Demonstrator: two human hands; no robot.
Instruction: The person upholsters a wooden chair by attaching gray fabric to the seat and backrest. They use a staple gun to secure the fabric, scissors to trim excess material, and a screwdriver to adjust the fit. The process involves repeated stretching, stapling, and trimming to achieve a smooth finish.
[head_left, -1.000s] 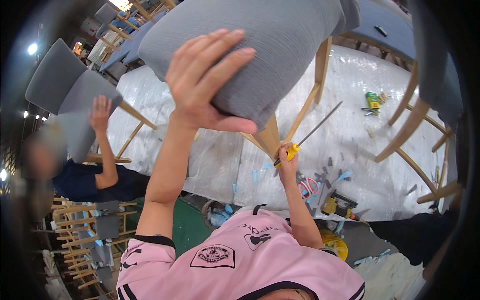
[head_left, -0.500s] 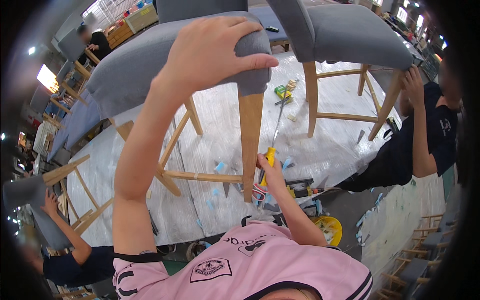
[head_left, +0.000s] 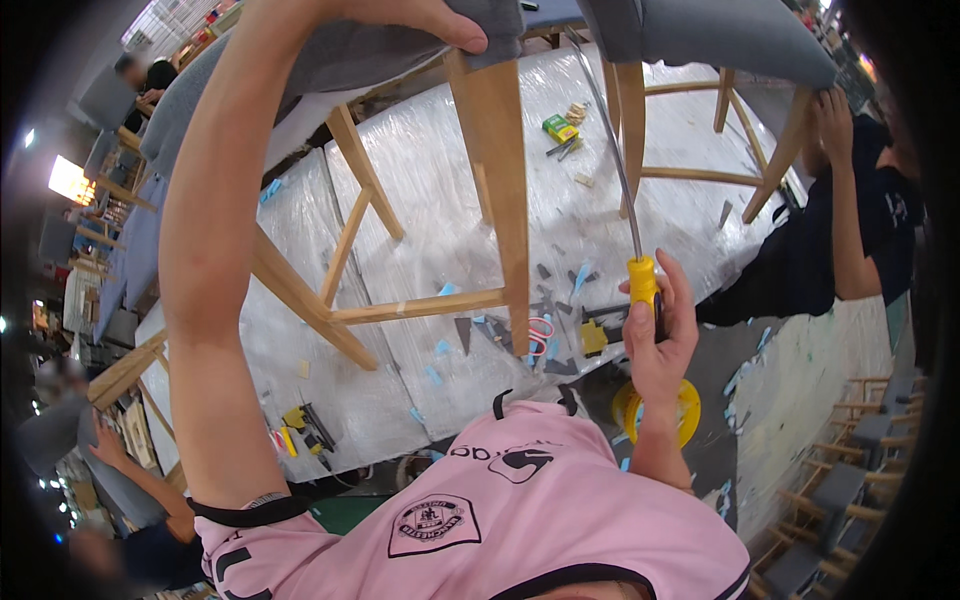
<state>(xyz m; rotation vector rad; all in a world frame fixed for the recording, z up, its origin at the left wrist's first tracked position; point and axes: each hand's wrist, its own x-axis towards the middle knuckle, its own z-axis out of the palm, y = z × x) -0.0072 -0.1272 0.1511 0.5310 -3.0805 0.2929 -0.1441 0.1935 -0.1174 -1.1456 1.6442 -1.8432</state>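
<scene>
1. Right hand (head_left: 668,340): clamped on the yellow-handled tool (head_left: 642,280); long metal shaft points up toward table's far edge, apart from near chair.
2. Left hand (head_left: 415,12): thumb on grey upholstery of the near chair (head_left: 350,55); fingers cut off at top of view, can't tell if it grips.
3. Yellow bucket (head_left: 622,408): below table's near edge, partly behind right forearm.
4. Near chair: legs down on film-covered table (head_left: 430,240), one leg close to near edge.
5. Scissors (head_left: 543,322): just beside that leg. Black-and-yellow tool (head_left: 318,425) at near edge, left.
6. Green-yellow box (head_left: 560,128): toward far edge.
7. Second chair (head_left: 720,40): on table's right; co-worker's hand (head_left: 835,120) at its seat corner.
</scene>
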